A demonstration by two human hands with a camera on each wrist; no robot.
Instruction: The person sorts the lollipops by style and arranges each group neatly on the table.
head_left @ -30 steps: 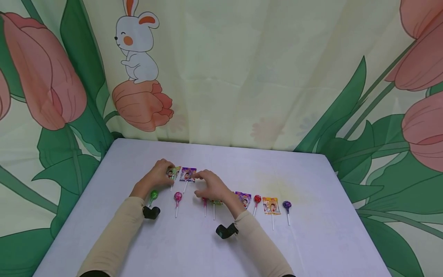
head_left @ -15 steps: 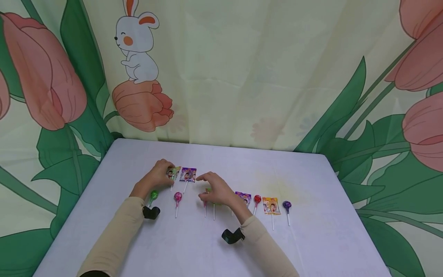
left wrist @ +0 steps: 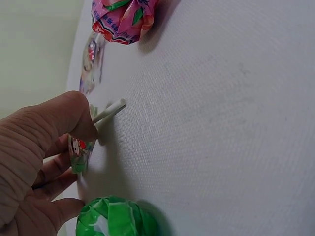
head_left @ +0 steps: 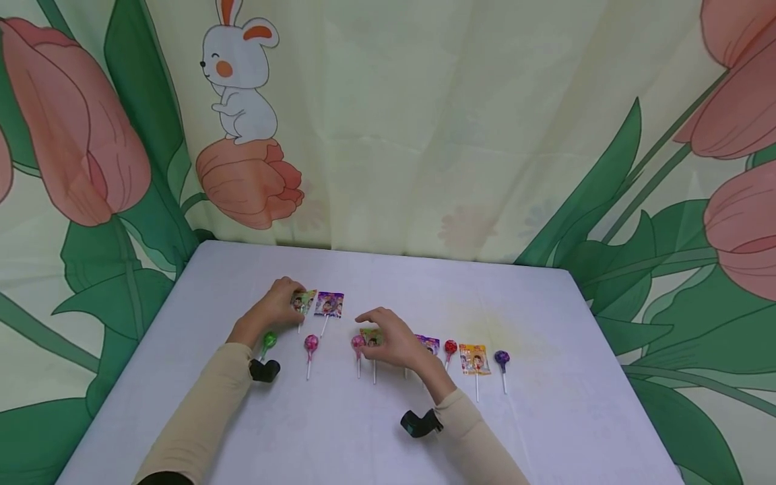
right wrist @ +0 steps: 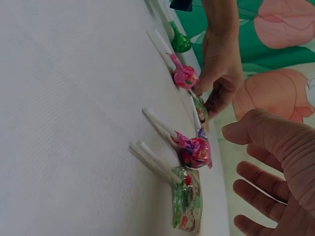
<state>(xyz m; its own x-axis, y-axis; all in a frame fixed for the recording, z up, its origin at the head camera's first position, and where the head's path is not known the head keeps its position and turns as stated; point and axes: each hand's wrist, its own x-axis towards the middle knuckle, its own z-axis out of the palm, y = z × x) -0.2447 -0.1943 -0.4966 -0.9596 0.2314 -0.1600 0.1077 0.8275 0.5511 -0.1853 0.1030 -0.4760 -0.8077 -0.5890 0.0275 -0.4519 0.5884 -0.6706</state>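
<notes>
Behind the pale table [head_left: 545, 417] hangs a curtain [head_left: 485, 135] printed with tulips and a rabbit. Lollipops lie across the tabletop in loose rows. At the far row the left hand [head_left: 273, 311] pinches a green flat-wrapped lollipop [head_left: 303, 302] by its wrapper, beside a purple flat-wrapped lollipop [head_left: 329, 304]. Nearer lie a round green lollipop [head_left: 269, 341] and a round pink lollipop [head_left: 311, 344]. The right hand [head_left: 394, 340] hovers with fingers spread and loose over another green flat lollipop [head_left: 370, 336], gripping nothing, just beside a round magenta lollipop [head_left: 358, 343].
</notes>
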